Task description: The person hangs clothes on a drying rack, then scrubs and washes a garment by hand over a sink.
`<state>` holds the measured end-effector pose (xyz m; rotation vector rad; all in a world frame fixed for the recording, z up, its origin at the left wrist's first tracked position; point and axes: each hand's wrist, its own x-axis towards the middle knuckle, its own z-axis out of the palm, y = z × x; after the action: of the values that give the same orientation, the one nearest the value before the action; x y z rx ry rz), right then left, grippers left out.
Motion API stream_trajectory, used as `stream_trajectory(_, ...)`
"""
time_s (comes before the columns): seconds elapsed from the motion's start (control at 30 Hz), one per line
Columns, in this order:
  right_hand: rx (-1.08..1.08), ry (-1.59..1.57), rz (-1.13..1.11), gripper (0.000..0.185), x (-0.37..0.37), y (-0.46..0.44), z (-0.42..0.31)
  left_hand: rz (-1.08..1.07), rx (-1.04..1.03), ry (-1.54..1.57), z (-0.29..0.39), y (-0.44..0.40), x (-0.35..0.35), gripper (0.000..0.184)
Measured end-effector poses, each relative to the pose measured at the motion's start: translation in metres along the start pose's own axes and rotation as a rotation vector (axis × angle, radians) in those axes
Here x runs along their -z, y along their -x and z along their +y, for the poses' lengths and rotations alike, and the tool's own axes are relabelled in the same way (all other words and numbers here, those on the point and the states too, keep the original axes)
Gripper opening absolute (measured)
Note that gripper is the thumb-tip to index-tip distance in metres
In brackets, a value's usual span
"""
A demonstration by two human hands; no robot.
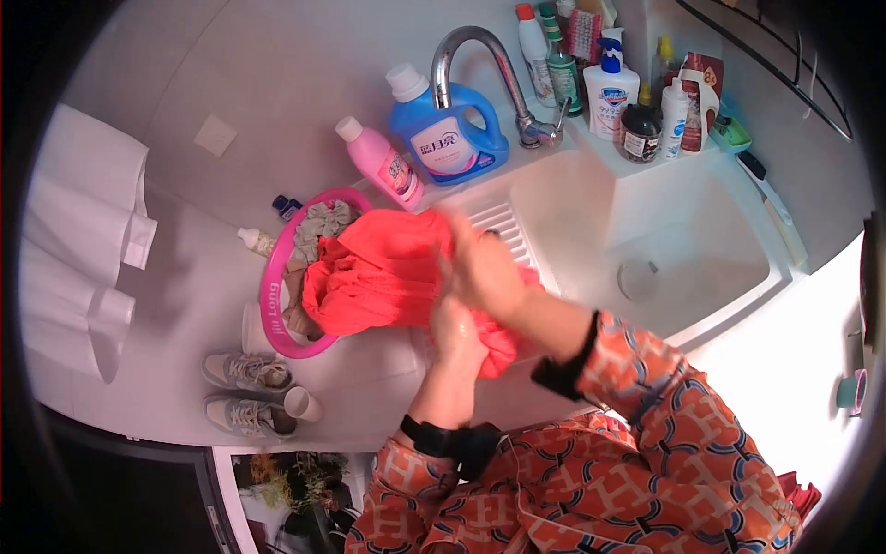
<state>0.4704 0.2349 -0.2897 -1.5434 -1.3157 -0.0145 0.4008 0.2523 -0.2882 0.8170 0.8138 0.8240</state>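
A bright red-orange cloth [383, 268] is bunched over the ribbed washboard [498, 222] beside the sink, and its left part lies over the pink-rimmed basin [273, 305]. My left hand [457, 337] is closed round the cloth's right part, with wet-looking skin. Just above it, my right hand [489, 268] is at the cloth, blurred by motion; its fingers are smeared. Grey and brown clothes [323, 226] lie in the basin.
Behind the cloth stand a pink bottle [383, 164], a blue detergent jug [448, 134] and a curved faucet [480, 42]. The white sink [683, 249] is at the right, several bottles behind it. Sneakers [245, 415] and a cup [302, 403] stand at lower left.
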Motion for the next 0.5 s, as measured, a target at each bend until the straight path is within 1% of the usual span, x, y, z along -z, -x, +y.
stream_trajectory(0.03,-0.021,0.011,0.03,0.054,-0.008,-0.007,0.009,-0.024,0.017,0.061,-0.004,0.005,-0.001,0.044)
stream_trajectory(0.07,-0.038,0.025,0.066,0.054,-0.014,-0.01,0.014,-0.072,0.032,0.104,-0.003,0.004,0.001,0.043)
stream_trajectory(0.1,-0.024,0.063,-0.047,0.05,-0.016,0.002,-0.001,-0.158,0.044,0.153,0.003,-0.004,0.012,0.041)
stream_trajectory(0.13,0.147,-0.022,-0.19,0.047,-0.007,0.017,-0.017,-0.307,0.069,0.217,0.008,-0.013,0.025,0.04)
stream_trajectory(0.17,0.2,-0.06,-0.151,0.048,-0.009,0.018,-0.013,-0.292,0.095,0.221,0.007,-0.015,0.034,0.039)
stream_trajectory(0.2,0.256,-0.097,-0.112,0.048,-0.013,0.017,-0.008,-0.159,0.083,0.18,0.008,-0.008,0.028,0.037)
stream_trajectory(0.23,0.169,-0.076,-0.054,0.048,-0.017,0.008,0.0,0.008,0.065,0.111,0.009,0.002,0.015,0.036)
stream_trajectory(0.27,0.079,-0.053,0.004,0.047,-0.019,-0.005,0.011,0.063,0.059,0.1,0.006,0.006,0.011,0.035)
stream_trajectory(0.3,-0.013,-0.032,0.056,0.047,-0.022,-0.009,0.015,0.056,0.057,0.173,0.005,0.005,0.011,0.034)
stream_trajectory(0.33,0.069,-0.05,0.0,0.046,-0.018,-0.001,0.003,-0.341,-0.134,0.636,-0.014,-0.014,0.024,0.034)
stream_trajectory(0.37,0.149,-0.068,-0.05,0.044,-0.011,0.015,-0.019,-0.832,-0.128,1.066,-0.032,-0.032,0.036,0.035)
stream_trajectory(0.4,0.223,-0.088,-0.106,0.043,-0.009,0.026,-0.031,-0.674,-0.187,0.759,-0.034,-0.036,0.052,0.035)
stream_trajectory(0.43,0.325,-0.178,0.044,0.043,-0.015,0.025,-0.027,-0.525,-0.218,0.397,-0.036,-0.039,0.068,0.034)
stream_trajectory(0.47,0.184,-0.146,0.016,0.043,-0.02,0.017,-0.014,-0.405,-0.201,0.078,-0.038,-0.042,0.084,0.034)
stream_trajectory(0.5,0.044,-0.114,-0.014,0.044,-0.022,0.004,0.003,-0.15,-0.116,0.068,-0.01,-0.013,0.043,0.035)
